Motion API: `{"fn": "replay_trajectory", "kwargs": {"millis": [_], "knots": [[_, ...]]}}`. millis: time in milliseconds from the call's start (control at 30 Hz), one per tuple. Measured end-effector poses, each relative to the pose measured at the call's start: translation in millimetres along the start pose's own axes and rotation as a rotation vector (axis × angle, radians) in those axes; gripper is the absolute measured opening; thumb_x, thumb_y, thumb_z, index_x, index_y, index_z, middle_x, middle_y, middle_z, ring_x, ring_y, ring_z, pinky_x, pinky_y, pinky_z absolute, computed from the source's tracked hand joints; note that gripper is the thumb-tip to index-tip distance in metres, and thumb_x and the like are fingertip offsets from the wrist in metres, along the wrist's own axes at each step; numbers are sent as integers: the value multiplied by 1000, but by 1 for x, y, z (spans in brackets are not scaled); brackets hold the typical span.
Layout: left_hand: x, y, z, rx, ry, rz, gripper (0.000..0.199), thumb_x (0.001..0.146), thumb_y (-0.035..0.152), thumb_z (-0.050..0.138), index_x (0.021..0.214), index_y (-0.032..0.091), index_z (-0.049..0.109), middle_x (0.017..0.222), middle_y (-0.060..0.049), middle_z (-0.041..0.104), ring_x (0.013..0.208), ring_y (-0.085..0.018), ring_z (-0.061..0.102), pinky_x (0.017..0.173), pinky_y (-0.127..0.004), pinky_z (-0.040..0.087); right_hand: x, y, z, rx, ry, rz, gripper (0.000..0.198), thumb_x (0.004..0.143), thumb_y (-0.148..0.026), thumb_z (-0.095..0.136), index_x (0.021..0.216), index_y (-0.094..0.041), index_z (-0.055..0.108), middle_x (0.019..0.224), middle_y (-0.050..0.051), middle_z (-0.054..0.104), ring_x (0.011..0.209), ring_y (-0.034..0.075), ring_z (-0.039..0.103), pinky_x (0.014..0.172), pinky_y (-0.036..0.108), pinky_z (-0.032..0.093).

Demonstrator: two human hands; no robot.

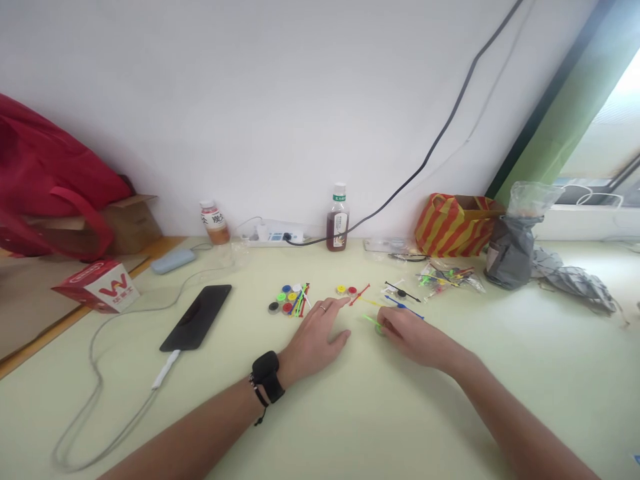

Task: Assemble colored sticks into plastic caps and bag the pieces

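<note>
My left hand rests low over the table with its fingers stretched out and thumb apart, holding nothing. Its index fingertip is close to a red double-ended plastic stick, beside a red disc and a yellow disc. The fingers of my right hand are curled together around a green plastic stick, whose end pokes out to the left. Under those fingers a round green piece is partly hidden. Just beyond lie a yellow stick, a blue stick and a black disc.
Coloured discs and sticks are grouped left of centre. A phone on a charging cable lies left, near a red box. Behind stand a dark drink bottle, a power strip and a striped bag. More sticks lie on plastic.
</note>
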State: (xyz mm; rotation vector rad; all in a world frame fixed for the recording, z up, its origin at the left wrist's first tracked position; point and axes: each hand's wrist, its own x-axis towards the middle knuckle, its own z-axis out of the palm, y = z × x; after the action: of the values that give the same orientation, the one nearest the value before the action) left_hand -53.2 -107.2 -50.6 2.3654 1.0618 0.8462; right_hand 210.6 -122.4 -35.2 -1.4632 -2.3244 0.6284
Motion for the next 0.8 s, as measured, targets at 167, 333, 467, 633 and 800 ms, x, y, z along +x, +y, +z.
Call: {"fn": "replay_trajectory", "kwargs": {"millis": [167, 333, 467, 633, 800], "knots": [[0, 0, 0, -6, -17, -7, 60, 92, 19, 62, 149, 29, 45, 140, -9, 59, 132, -30, 52, 114, -50, 42, 1, -3, -1, -8, -37, 69, 12, 93, -20, 51, 82, -22, 48, 80, 2, 60, 71, 18, 50, 61, 29, 35], [-1, 0, -1, -19, -15, -14, 65, 92, 21, 63, 153, 31, 41, 142, -9, 58, 132, -31, 53, 114, -51, 42, 4, -7, 0, -54, -24, 92, 14, 88, -15, 51, 78, -22, 44, 79, 2, 58, 70, 17, 48, 60, 29, 31], [-1, -4, 2, 0, -12, 21, 60, 94, 23, 62, 150, 29, 44, 146, -10, 55, 138, -31, 48, 117, -52, 40, 4, -8, 2, -46, -25, 99, 15, 86, -14, 51, 78, -23, 41, 77, 0, 56, 67, 16, 46, 59, 29, 29], [-2, -9, 4, 61, -32, 33, 54, 96, 25, 60, 148, 25, 46, 148, -11, 52, 141, -30, 44, 119, -52, 39, 3, -11, 1, -70, -23, 105, 13, 88, -15, 48, 80, -23, 40, 78, 0, 56, 68, 16, 45, 60, 28, 30], [-2, -8, 4, 59, -34, 45, 51, 96, 24, 59, 146, 27, 49, 145, -11, 55, 138, -31, 46, 117, -53, 40, 5, -9, 1, -96, -34, 131, 15, 83, -14, 51, 77, -23, 40, 73, -1, 53, 65, 16, 43, 57, 28, 26]]}}
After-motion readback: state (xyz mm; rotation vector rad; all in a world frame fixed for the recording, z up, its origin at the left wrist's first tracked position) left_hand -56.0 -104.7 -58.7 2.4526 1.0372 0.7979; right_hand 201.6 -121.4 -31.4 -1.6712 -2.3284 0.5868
